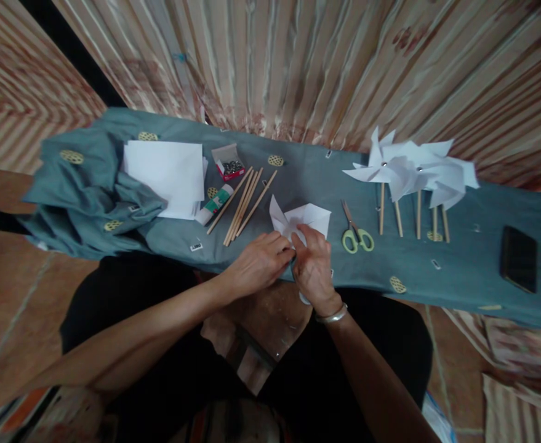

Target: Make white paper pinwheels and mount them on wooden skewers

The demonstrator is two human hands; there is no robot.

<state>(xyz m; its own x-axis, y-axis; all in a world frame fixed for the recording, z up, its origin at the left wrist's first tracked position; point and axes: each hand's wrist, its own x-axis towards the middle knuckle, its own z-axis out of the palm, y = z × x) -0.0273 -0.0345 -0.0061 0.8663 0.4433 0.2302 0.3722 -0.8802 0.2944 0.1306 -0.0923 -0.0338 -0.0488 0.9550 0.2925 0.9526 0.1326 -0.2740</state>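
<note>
A white paper (311,215), cut and partly folded into pinwheel blades, lies at the cloth's front edge. My left hand (263,261) is closed, its fingertips pinching the paper's near side. Close beside it, my right hand (314,264), with a bangle at the wrist, presses and grips the same paper with bent fingers. The exact spot between the fingertips is hidden. Green-handled scissors (357,239) lie just right of the paper, blades pointing away. To the left are several thin wooden sticks (242,209) and a glue tube (215,204).
A small open box of metal pins (231,166) stands behind the sticks. White paper sheets (166,175) are stacked at left near bunched cloth (85,184). Several finished paper pinwheels (413,169) on sticks lie at right, with a dark phone (519,258) farther right. A striped curtain (274,67) hangs behind.
</note>
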